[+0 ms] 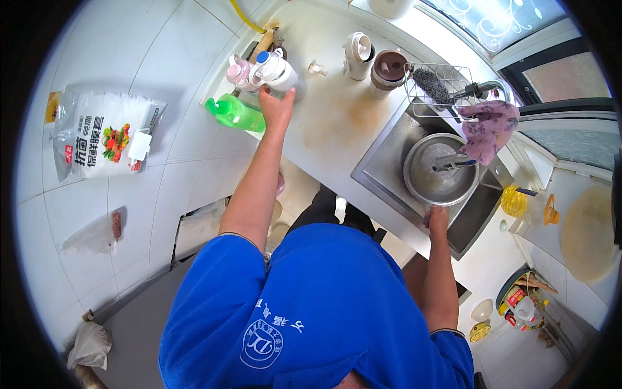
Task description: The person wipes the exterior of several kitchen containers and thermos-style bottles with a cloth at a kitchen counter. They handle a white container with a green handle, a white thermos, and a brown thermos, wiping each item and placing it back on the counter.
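My left hand [278, 108] is around the lower part of a white bottle [283, 75] with a blue button and a carry loop, at the counter's left side. Close beside it stands a pink bottle [238, 73]. A green pump bottle [238, 113] is just left of my wrist. My right hand [437, 219] is at the front of the steel sink [376, 163], by the near rim of a round metal basin [418, 189]. Its fingers look curled, and whether they hold anything is hidden. The faucet spout [449, 163] reaches over the basin.
A white cup with a straw lid [358, 48] and a brown-lidded cup [386, 73] stand behind the sink. A wire rack [440, 78] holds a dark scrubber [430, 85]. A purple cloth [488, 129] hangs over the faucet. An oil bottle [515, 202] stands right of the sink.
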The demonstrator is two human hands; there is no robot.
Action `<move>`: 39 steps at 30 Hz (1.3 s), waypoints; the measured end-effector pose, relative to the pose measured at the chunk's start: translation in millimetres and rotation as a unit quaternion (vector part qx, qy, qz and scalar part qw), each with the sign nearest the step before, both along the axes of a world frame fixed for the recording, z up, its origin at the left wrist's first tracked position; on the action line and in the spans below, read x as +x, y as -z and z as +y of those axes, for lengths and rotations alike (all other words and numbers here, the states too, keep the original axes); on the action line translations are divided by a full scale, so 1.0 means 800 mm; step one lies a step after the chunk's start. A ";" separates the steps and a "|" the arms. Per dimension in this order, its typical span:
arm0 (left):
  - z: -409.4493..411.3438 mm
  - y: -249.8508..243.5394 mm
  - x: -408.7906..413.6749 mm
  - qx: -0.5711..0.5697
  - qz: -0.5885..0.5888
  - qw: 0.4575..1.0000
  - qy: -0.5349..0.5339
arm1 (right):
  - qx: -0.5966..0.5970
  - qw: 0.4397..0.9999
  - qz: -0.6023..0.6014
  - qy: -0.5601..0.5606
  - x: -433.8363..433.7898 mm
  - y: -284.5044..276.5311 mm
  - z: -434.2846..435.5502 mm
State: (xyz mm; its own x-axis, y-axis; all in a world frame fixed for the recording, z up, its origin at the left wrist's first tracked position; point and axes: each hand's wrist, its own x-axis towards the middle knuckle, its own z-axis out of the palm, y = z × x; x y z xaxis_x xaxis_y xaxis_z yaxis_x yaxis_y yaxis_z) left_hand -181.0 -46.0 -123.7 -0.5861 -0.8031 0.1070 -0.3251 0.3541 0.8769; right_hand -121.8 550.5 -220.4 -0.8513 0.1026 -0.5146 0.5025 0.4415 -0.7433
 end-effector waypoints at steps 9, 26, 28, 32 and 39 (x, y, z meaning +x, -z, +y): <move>0.024 0.059 0.047 0.081 -0.106 0.989 0.059 | -0.016 0.998 -0.057 0.016 0.007 -0.008 0.000; 0.107 0.030 -0.013 0.095 -0.156 0.965 0.185 | -0.071 0.993 -0.096 0.000 0.009 -0.037 -0.041; 0.080 0.036 0.026 0.107 -0.142 0.979 0.101 | -0.102 0.988 -0.117 0.010 0.008 -0.039 -0.037; 0.046 0.022 0.032 0.090 -0.127 0.986 0.061 | -0.105 0.984 -0.146 0.000 0.006 -0.033 -0.036; 0.093 0.023 -0.101 0.005 -0.096 0.983 0.157 | -0.066 0.983 -0.146 -0.091 -0.008 -0.062 -0.065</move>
State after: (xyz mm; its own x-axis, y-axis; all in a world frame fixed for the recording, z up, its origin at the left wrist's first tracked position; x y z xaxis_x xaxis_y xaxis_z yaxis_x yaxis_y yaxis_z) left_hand -262.0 28.1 -141.9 -0.8142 -0.5794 -0.0363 -0.3607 0.4559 0.8137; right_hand -128.3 498.6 -170.7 -0.6639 -0.1221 -0.7378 0.6237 0.4538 -0.6364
